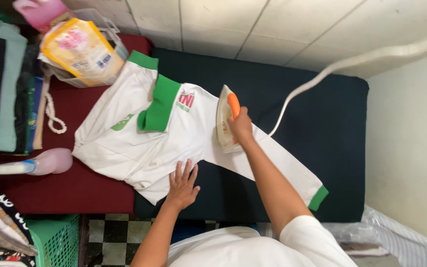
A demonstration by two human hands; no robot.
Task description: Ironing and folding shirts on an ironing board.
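Right hand (241,126) closed around the orange handle of a white electric iron (225,120), soleplate down on a white long-sleeved shirt with green collar and cuffs (149,143). Iron sits where the shirt's sleeve meets the body, roughly mid-pad, nearer the far edge than the near one. White power cord (322,74) runs from the iron toward the far right corner and on along the wall. Left hand (183,184) open, fingers spread, palm flat on the shirt's lower hem near the near edge of the pad, pressing the cloth; it grips nothing. Shirt lies spread across a dark navy ironing pad (322,148), its body overlapping onto a maroon cloth-covered surface (75,188) at the left; one sleeve stretches toward the near right corner, green cuff (318,198) close to the near edge. Folded green collar sits just left of the iron, well clear of it. On the maroon surface: a pink spray bottle with white nozzle (35,164) lying on its side at the left edge, a clear plastic tub holding a yellow refill pouch (82,49) at the far left corner, touching the shirt's shoulder. Stack of folded clothes (3,84) at far left. Green plastic basket (55,240) below the near left corner, over black-and-white checkered floor (109,232).
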